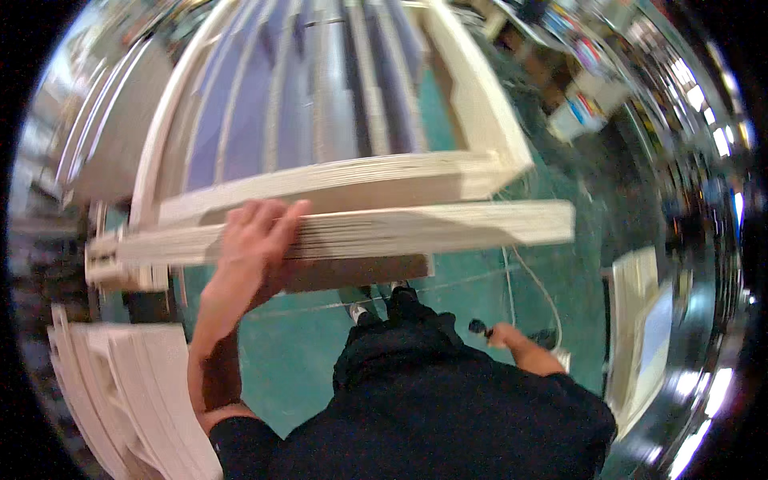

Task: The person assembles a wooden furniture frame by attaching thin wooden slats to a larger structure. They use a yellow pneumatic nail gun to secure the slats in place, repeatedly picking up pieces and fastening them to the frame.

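Observation:
A long pale plywood board [432,230] lies crosswise in front of me, its layered edge showing. My left hand [254,244] grips it left of its middle, the fingers curled over the upper edge. Just beyond the board stands a large wooden frame [344,178], with several pale slats [276,88] running away from me over bluish-grey panels. Down at my right side, my right hand [504,336] is closed round a small tool with a black rounded end [478,326]. Whether this is a hammer or something else I cannot tell.
Stacked pale boards [144,392] stand at the lower left, more panels [640,344] at the right. A white cable [546,288] trails over the green floor [276,352]. A white bucket [578,118] stands at the far right. Large grey-brown panels [128,120] lean at the far left.

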The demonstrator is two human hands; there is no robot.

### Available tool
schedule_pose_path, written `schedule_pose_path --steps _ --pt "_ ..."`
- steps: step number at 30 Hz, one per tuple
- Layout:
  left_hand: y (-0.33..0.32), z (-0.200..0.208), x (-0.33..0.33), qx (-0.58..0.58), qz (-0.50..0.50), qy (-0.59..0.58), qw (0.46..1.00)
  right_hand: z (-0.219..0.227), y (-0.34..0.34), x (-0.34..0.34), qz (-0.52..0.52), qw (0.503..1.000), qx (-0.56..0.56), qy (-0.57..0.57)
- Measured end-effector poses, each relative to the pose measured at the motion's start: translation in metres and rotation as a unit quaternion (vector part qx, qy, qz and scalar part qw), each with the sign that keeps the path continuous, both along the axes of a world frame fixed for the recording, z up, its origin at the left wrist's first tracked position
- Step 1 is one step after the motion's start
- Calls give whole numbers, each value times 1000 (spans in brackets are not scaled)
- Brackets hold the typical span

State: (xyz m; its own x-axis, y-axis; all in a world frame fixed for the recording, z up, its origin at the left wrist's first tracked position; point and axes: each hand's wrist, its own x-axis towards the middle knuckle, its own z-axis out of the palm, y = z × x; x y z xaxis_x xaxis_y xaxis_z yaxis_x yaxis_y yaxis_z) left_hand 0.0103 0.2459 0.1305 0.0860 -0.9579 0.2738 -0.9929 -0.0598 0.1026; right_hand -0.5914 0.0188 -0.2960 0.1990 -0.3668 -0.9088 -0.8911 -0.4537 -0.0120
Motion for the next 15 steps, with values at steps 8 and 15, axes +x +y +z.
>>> schedule_pose_path --steps 8,15 --pt "-36 21 45 43 18 -7 999 17 6 22 -98 993 -45 -56" --pt "-74 -3 76 106 48 17 993 -14 -9 25 -99 994 43 -36"
